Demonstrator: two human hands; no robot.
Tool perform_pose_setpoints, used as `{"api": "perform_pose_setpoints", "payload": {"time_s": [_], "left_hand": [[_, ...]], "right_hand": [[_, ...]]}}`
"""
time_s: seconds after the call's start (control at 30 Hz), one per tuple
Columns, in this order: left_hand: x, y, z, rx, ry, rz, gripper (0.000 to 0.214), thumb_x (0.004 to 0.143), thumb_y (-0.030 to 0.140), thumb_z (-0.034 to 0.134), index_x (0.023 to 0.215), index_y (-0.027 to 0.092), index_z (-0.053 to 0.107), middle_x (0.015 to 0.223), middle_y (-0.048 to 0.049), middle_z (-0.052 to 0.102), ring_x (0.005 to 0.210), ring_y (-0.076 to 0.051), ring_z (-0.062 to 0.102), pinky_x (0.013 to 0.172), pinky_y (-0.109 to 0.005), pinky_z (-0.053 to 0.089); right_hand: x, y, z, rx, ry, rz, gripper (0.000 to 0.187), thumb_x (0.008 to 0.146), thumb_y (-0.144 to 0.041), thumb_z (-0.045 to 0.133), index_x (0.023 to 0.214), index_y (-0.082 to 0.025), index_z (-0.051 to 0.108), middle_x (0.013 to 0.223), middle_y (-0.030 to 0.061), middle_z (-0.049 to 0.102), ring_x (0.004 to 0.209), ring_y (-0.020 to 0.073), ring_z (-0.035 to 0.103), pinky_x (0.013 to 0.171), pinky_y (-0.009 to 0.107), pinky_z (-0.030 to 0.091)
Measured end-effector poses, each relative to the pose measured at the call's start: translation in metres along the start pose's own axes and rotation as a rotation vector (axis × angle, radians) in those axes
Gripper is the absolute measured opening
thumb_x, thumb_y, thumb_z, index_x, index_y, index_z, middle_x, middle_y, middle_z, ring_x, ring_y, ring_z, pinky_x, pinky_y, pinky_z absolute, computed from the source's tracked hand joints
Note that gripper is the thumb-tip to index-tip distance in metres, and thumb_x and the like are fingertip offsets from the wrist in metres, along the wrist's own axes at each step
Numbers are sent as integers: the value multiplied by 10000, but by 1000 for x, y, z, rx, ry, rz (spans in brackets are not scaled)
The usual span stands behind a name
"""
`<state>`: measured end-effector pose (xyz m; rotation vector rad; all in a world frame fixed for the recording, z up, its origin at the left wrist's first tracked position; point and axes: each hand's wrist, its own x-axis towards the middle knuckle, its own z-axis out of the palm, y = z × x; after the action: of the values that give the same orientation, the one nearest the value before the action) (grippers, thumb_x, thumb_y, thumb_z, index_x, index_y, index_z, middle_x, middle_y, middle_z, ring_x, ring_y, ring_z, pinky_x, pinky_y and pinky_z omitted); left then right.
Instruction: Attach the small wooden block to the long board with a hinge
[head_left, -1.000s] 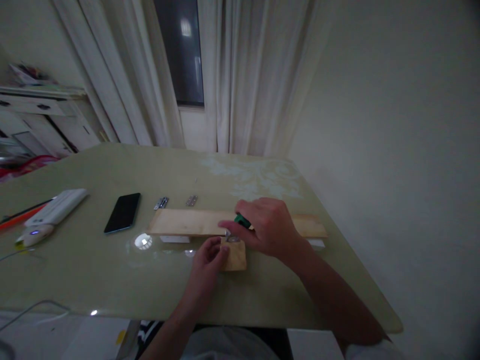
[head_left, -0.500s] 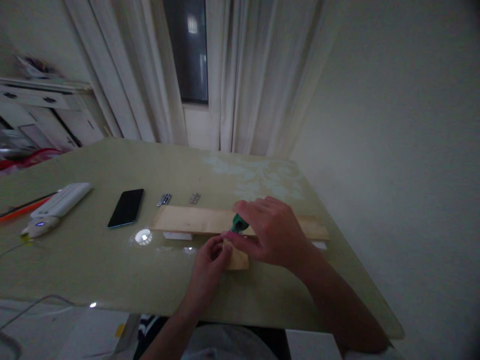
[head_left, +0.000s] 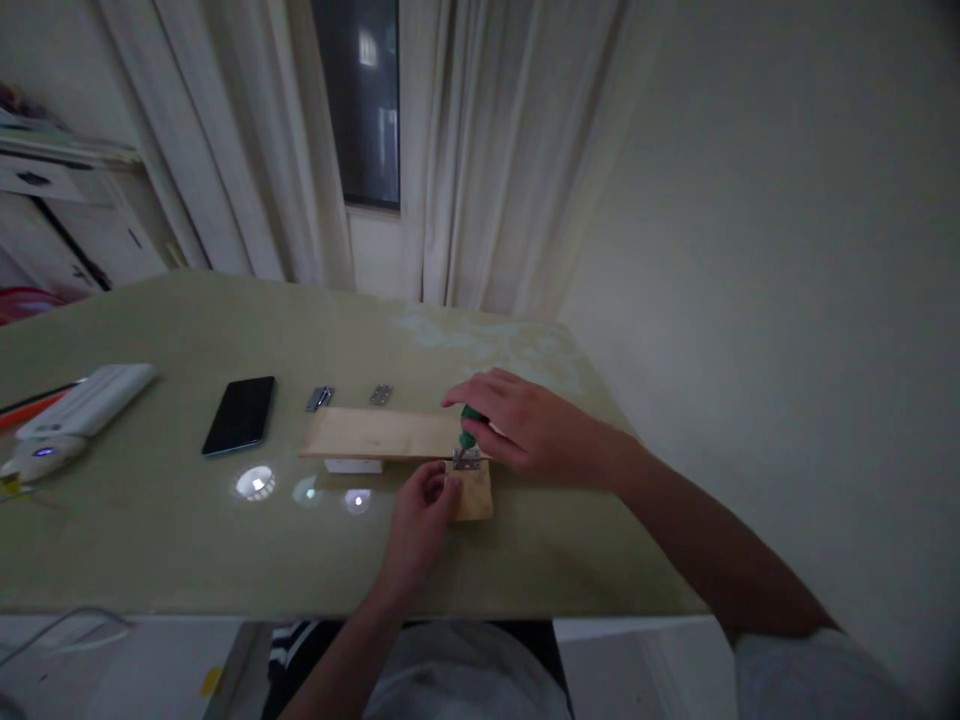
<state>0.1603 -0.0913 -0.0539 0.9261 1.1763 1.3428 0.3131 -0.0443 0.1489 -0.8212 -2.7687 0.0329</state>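
The torso wears a grey top (head_left: 465,675), its cloth softly creased. At the near right, a loose grey sleeve (head_left: 814,675) ends around the elbow, leaving the right forearm (head_left: 694,530) bare. At the near left, black legwear (head_left: 279,692) carries white stripes (head_left: 289,642); the left forearm (head_left: 356,635) is bare too.

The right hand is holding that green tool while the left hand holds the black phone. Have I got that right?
Not quite: the left hand holds the small wooden block, not the black phone, as the head view shows. The right hand does hold the green tool.
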Motion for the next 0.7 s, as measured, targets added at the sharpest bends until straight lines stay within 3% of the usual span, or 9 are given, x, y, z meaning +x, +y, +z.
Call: {"api": "perform_pose_setpoints", "payload": {"time_s": [0.13,0.17,0.3,0.33,0.43,0.47,0.6,0.63,0.7], "left_hand": [[2,2,1,-37,-16,-15,482,734,504,817,1032,143,702,894,-94,804,822,-240,757,715,-300,571],[2,3,2,-33,-15,-18,482,728,502,818,1026,141,705,888,-95,802,817,-239,756,712,-301,570],[1,7,3,-24,4,-9,476,712,503,821,1000,140,712,849,-89,791,794,-239,748,687,-296,561],[1,7,3,-27,-1,-3,476,723,505,815,1008,138,712,860,-94,793,800,-239,748,692,-297,562],[1,5,3,-30,-18,10,476,755,505,799,1031,127,710,899,-112,798,817,-241,751,710,-304,565],[1,5,3,-31,-19,10,480,754,507,800,1029,125,709,900,-115,799,811,-242,750,707,-306,565],[2,4,3,-33,-21,4,485,735,514,802,1011,127,703,889,-112,798,793,-241,746,686,-301,557],[2,4,3,-33,-20,9,482,738,512,798,1013,128,703,899,-112,799,802,-240,747,692,-300,558],[2,5,3,-34,-22,19,479,746,507,790,1022,125,706,916,-117,800,823,-242,748,711,-302,560]], "right_hand": [[8,-5,-9,-255,-70,336,506,1084,-581,395,1053,-186,709,870,104,749,829,256,676,731,344,428],[10,-6,-10,-277,-87,335,505,1096,-559,372,1041,-186,707,852,101,744,812,252,674,722,343,426],[11,-9,-17,-100,-181,-60,313,1088,-303,447,1338,-199,603,1208,120,734,1076,222,664,848,326,457],[12,-9,-19,-99,-193,-45,334,1079,-344,481,1357,-197,593,1202,120,737,1064,225,670,832,321,457],[14,-10,-21,-277,-193,255,454,1080,-554,433,1171,-188,686,921,101,766,812,235,686,685,312,404],[15,-11,-22,-317,-198,294,475,1090,-558,394,1126,-193,696,873,93,761,773,232,681,664,310,384],[17,-17,-25,-189,-306,-23,324,1069,-327,466,1346,-220,594,1155,85,771,1002,222,702,714,297,401],[18,-18,-26,-194,-313,-39,344,1053,-344,498,1358,-210,585,1166,93,769,1012,229,701,710,300,401],[22,-16,-26,-315,-287,113,379,1058,-476,487,1213,-179,666,1034,120,782,904,252,706,670,313,384]]}}
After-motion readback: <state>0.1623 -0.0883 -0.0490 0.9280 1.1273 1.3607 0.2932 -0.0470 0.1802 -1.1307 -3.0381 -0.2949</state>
